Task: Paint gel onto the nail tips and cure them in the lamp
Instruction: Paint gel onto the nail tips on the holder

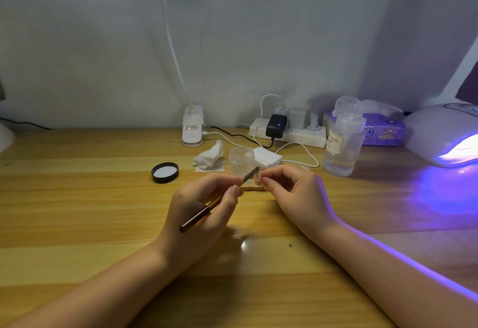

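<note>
We look down at our two bare forearms over a wooden desk point(77, 198). Our left hand point(199, 206) grips a slim gel brush point(207, 210), thumb and fingers curled around its brown handle, its tip angled up and to the right. Our right hand point(294, 193) pinches a small clear nail tip point(257, 179) between thumb and forefinger, and the brush end meets it midway between the hands, just above the desk. Under them lies a small wooden holder point(254, 188), mostly hidden. Just behind stands an open clear jar point(241, 159), with its black lid point(165, 172) lying upturned to the left and a crumpled tissue point(209, 158) between them. At the far right the white curing lamp point(439, 131) glows violet, spilling purple light on the desk. Near it stand a clear pump bottle point(341, 141), a purple tissue pack point(382, 131) and a white power strip point(292, 133) along the wall.
</note>
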Demonstrator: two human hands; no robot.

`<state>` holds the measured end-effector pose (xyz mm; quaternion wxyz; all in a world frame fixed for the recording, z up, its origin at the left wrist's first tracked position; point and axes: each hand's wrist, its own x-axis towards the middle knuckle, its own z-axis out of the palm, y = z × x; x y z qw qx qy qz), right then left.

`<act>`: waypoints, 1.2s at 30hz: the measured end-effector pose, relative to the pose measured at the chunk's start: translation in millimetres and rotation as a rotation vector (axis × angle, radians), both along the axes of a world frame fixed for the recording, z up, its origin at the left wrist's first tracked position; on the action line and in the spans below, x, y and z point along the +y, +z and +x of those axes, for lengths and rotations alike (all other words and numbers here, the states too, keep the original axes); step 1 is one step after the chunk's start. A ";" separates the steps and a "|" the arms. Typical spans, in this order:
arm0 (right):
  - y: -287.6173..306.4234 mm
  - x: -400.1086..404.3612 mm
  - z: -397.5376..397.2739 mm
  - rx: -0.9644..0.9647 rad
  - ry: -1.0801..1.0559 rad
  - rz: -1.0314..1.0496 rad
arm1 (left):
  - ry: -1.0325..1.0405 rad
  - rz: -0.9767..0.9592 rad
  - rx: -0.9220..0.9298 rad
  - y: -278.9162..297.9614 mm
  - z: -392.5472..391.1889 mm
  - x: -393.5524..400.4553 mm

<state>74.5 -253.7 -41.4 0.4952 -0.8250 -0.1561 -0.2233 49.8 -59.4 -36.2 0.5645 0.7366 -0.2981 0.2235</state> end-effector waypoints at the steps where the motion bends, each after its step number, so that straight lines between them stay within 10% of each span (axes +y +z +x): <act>1: -0.1 0.1 0.3 -0.004 -0.007 -0.006 | -0.003 0.011 -0.008 0.7 -0.4 -0.1; 36: 2.3 -0.3 -0.7 0.081 0.004 -0.006 | -0.015 -0.031 0.056 -0.2 1.3 -1.7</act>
